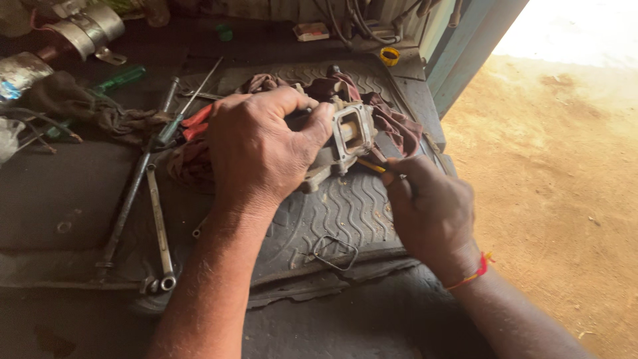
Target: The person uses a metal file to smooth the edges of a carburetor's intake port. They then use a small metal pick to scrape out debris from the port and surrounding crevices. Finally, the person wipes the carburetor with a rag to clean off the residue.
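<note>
Head: wrench (pixel 159 223), rag (pixel 392 123) flank metal casting (pixel 349 136).

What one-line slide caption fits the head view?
Left hand steadies a metal casting while the right hand works a yellow-handled tool.

Spanner (pixel 159 226), green screwdriver (pixel 119 80) and yellow cap (pixel 389 56) lie about.

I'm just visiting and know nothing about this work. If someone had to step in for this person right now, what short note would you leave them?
Left hand: gripping the grey metal part from above, steadying it on the dark red rag.
Right hand: holding a thin yellow-tipped tool, its tip at the part's square opening.
Nearby: wrenches and screwdrivers lie left on the tyre tread mat.
Done: part positioned and held.
Left: the tool work at the opening looks unfinished.
</note>
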